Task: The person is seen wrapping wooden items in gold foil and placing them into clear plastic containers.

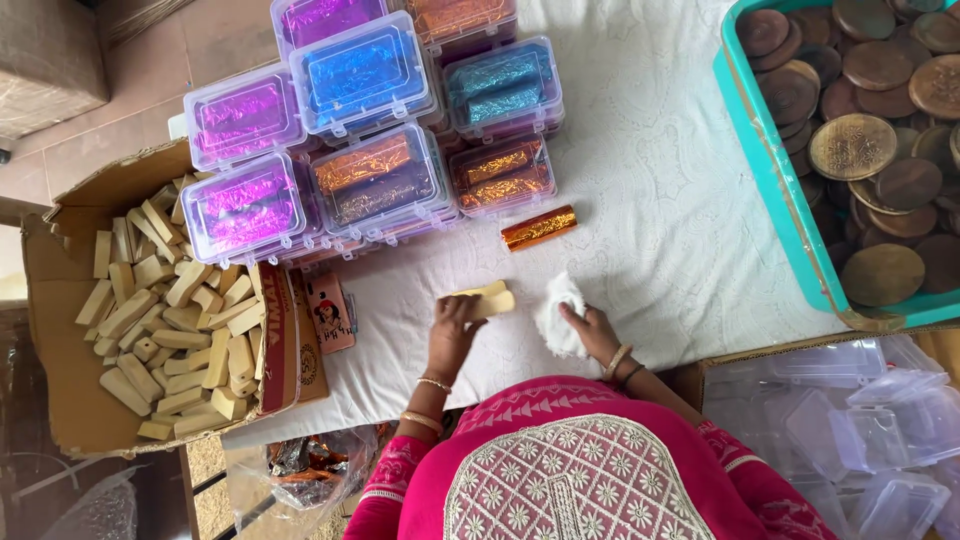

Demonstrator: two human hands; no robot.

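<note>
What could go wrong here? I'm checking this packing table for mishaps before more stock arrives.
The stacked clear boxes of coloured foil sit unevenly and might topple if nudged. The loose orange foil roll could roll across the cloth. The left hand holds the wooden block only lightly while the right hand grips a white cloth; it may slip.

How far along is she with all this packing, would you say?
Done, it seems: stacked clear boxes already hold shiny foil-wrapped pieces. In hand: the left hand holds a bare wooden block on the table, the right hand a white cloth; a copper foil roll lies just beyond. Probably left: a carton of bare blocks, and empty boxes at right.
</note>
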